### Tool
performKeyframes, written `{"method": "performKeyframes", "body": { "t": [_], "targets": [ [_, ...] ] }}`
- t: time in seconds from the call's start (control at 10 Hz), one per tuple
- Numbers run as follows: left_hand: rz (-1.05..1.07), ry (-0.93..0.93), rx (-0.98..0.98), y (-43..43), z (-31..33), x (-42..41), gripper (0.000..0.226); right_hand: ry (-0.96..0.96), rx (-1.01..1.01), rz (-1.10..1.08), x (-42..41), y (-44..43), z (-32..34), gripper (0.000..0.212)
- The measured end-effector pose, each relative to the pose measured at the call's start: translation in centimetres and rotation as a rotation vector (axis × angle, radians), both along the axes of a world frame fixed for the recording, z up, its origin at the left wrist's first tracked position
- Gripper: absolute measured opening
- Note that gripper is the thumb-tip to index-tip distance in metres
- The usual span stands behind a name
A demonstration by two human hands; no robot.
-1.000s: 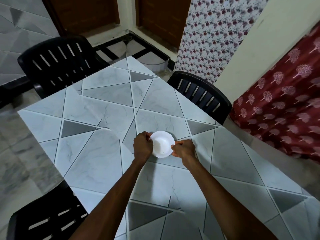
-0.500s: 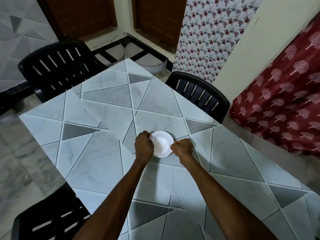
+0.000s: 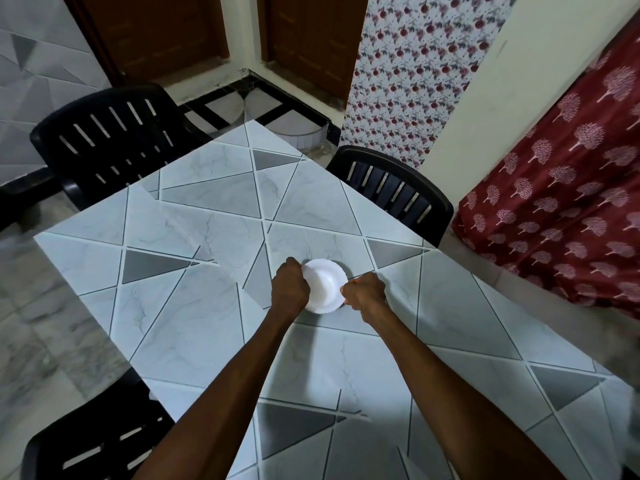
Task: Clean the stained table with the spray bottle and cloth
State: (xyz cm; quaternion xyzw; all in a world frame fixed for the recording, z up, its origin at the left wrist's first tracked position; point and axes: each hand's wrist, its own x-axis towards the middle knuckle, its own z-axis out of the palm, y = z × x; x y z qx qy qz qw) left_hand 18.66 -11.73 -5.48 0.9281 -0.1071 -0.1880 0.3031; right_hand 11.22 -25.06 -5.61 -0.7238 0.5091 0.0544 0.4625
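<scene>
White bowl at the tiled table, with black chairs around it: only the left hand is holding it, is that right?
Not quite. Both hands hold the white bowl. In the head view the left hand grips its left rim and the right hand grips its right rim, at the tiled table with black chairs around it.

We see a table surfaced in pale marble-look triangles. Three black slatted plastic chairs stand at it: the far-left chair, the far-right chair and the near-left chair. Beyond, the left door and right door, both brown wood, meet at a corner, beside a floral curtain, a cream wall and a red tree-print cloth. Our floor is grey marble.
</scene>
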Motion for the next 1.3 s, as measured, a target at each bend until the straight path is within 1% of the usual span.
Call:
{"method": "performKeyframes", "body": {
  "t": [0.1,0.2,0.3,0.4,0.5,0.6,0.7,0.8,1.0,1.1,1.2,1.3],
  "targets": [
    [-0.027,0.009,-0.070,0.6,0.0,0.6,0.031,-0.040,0.019,-0.025,-0.5,-0.6,0.2,0.017],
    [0.050,0.059,-0.182,1.1,-0.1,1.2,0.048,-0.097,0.034,-0.082,-1.8,-1.2,1.1,0.028],
    [0.104,0.043,-0.203,2.1,-0.5,1.0,0.051,-0.136,0.042,-0.146,-4.2,-2.0,2.1,0.023],
    [0.096,0.083,-0.134,3.6,-1.3,0.0,0.041,-0.139,0.007,-0.196,-7.8,-2.9,2.0,0.020],
    [0.141,0.270,-0.199,4.7,-2.4,-1.1,0.048,-0.069,-0.050,-0.198,-11.4,-3.4,1.0,0.024],
    [0.262,0.387,-0.339,4.4,-3.1,-1.8,0.039,0.023,-0.104,-0.152,-13.4,-3.3,0.0,0.025],
    [0.284,0.339,-0.359,3.6,-2.5,-2.2,0.037,0.035,-0.091,-0.154,-14.0,-2.9,-0.9,0.023],
    [0.290,0.327,-0.392,2.8,-2.2,-2.4,0.030,0.010,-0.048,-0.178,-13.7,-2.6,-1.6,0.019],
    [0.321,0.338,-0.410,2.2,-2.2,-2.5,0.028,0.003,-0.002,-0.201,-13.5,-2.6,-2.6,0.012],
    [0.338,0.323,-0.363,2.7,-2.8,-3.0,0.052,-0.006,0.027,-0.210,-14.3,-2.8,-2.7,0.016],
    [0.323,0.239,-0.272,3.3,-2.5,-4.4,0.051,-0.045,0.091,-0.201,-15.5,-3.0,-3.1,0.017],
    [0.304,0.124,-0.217,4.0,-1.5,-7.5,0.046,-0.091,0.102,-0.194,-16.6,-3.6,-3.6,0.010]
  ]
}}
